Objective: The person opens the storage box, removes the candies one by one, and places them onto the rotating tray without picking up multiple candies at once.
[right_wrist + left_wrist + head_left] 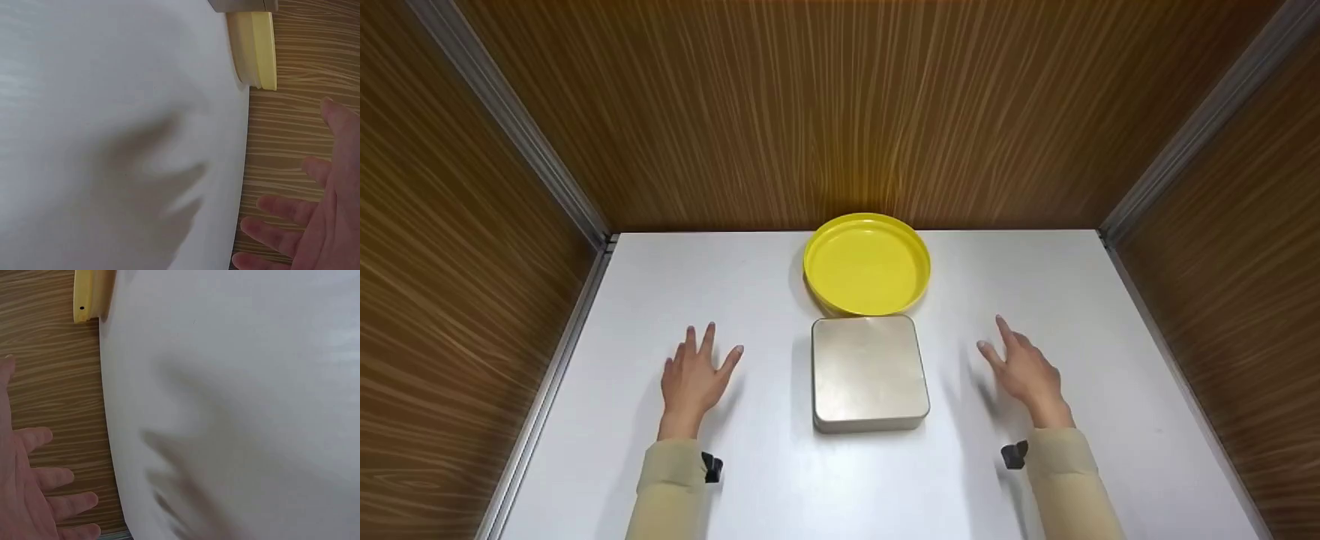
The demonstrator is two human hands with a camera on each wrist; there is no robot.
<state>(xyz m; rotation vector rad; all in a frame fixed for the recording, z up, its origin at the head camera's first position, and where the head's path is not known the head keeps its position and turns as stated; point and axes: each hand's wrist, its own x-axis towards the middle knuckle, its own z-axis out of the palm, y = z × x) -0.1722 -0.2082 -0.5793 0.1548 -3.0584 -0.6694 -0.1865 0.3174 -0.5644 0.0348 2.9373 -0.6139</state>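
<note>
In the head view a silver rectangular tin (870,369) with rounded corners, its lid on, lies at the middle of the white table. Directly behind it is a round yellow tray (868,266) with a raised rim; the two meet or nearly meet at the tin's back edge. My left hand (692,382) hovers over the table left of the tin, fingers spread and holding nothing. To the right of the tin, my right hand (1029,375) is likewise held above the surface, thumb and fingers apart. Both wrist views show shadows beneath the hands.
Wood-grain panels (840,112) enclose the white table (997,277) at the back and both sides, with grey metal rails (540,157) along the corners. The tray stands close to the back panel. A small black clip (712,467) sits at the left cuff.
</note>
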